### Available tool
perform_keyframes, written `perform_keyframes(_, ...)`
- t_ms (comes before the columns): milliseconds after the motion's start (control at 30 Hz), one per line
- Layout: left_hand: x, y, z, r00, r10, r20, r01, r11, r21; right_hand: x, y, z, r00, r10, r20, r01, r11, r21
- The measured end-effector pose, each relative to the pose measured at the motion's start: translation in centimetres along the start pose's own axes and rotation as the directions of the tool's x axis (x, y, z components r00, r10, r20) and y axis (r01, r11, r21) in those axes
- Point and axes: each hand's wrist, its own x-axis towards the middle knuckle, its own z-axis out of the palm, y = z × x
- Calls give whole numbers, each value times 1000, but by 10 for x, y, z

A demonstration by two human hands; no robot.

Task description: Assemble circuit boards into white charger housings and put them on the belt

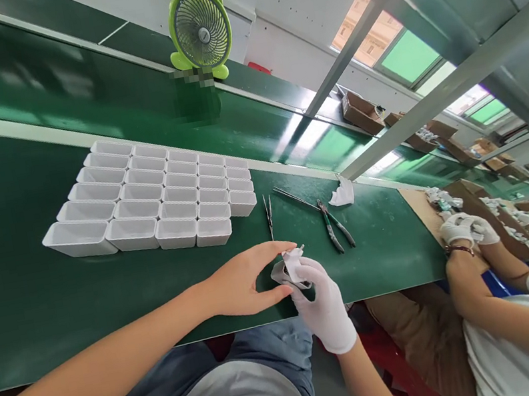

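Bracing white container (280, 276) bodyward of pliers (326, 213), seemingly lengthwise hand-to-hand: spanning it between wide-parted digits of bare left hand (241, 284), clasping it in curled gloved right hand (324, 306).

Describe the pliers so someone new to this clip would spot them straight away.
On the green table, look beyond the white-gloved right hand, toward the crumpled white item. The pliers lie just short of that item. Unlike the slim metal tools to their left, they have two dark, splayed handles.

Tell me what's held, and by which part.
A white container, held at opposite edges by the bare left hand; the gloved right hand grips it too, spot unclear.
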Motion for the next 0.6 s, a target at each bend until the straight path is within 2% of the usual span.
perform_keyframes(233, 0, 0, 5, 992, 124, -9, -125, 990, -68, -7, 9, 10, 995, -55, -84, 55, 998, 5)
perform_keyframes(367, 1, -1, 5, 996, 85, 15, -84, 995, -49, 0, 7, 6, 997, -75, 6, 75, 997, -26)
perform_keyframes(500, 2, -2, 0, 987, 115, -108, -121, 991, -55, 3, 4, -5, 995, -96, 22, 96, 995, -23)
perform_keyframes(533, 2, -2, -2, 982, 116, -149, -128, 989, -76, 1, 4, -8, 997, -80, -18, 79, 996, -29)
perform_keyframes(600, 2, -2, -6, 974, 105, -202, -132, 983, -127, -4, 2, -12, 975, -21, -221, 12, 999, -43)
